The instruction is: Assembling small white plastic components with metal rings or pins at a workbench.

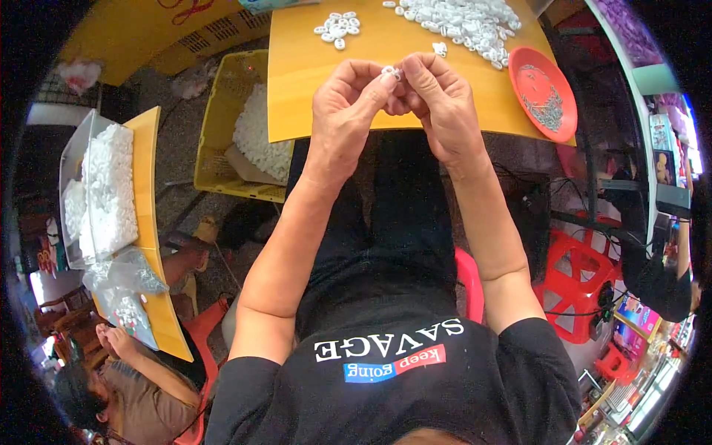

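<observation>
Above the near edge of the yellow table, my left hand pinches a small white plastic piece with a rounded hole between thumb and fingers. My right hand meets it from the other side, thumb and fingers pressed together at the same spot; what its fingertips grip is hidden. Just beyond the right hand lies a lone white piece. A small group of white oval pieces sits past the left hand, and a large heap of them spreads at the far right.
A red plate with small grey metal parts rests at the table's right edge. Left of the table stands a yellow crate of white pieces. Another person sits at a side table holding a clear bin. Red stools stand at right.
</observation>
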Motion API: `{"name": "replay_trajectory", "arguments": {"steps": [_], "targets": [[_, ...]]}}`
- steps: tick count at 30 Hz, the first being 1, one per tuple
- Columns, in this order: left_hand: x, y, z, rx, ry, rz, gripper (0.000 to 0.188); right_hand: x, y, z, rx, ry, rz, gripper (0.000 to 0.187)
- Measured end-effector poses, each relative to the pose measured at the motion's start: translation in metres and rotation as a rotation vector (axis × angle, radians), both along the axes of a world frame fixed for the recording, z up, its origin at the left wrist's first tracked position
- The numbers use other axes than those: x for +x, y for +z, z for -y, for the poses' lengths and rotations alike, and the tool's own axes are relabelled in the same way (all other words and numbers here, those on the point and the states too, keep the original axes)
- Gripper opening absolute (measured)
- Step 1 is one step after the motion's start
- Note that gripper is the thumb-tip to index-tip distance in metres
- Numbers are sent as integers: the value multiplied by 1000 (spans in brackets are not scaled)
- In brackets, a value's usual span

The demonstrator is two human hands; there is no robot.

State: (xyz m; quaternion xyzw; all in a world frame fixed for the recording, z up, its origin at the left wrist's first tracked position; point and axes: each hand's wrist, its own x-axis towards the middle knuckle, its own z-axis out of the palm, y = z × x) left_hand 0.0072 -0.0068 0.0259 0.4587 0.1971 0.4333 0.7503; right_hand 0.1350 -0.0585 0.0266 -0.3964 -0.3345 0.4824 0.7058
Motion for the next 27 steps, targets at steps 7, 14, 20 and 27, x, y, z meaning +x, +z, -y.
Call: {"name": "replay_trajectory", "arguments": {"steps": [7, 14, 20, 27], "targets": [[2, 2, 8, 42, 43, -38, 13, -8, 5, 7, 6, -83, 130, 21], [2, 6, 16, 28, 62, -22, 14, -5, -1, 10, 21, -61, -41, 20], [0, 5, 19, 59, 67, -33, 14, -11, 5, 12, 0, -78, 43, 20], [-2, 7, 21, 102, 107, -95, 12, -12, 12, 15, -6, -100, 145, 20]]}}
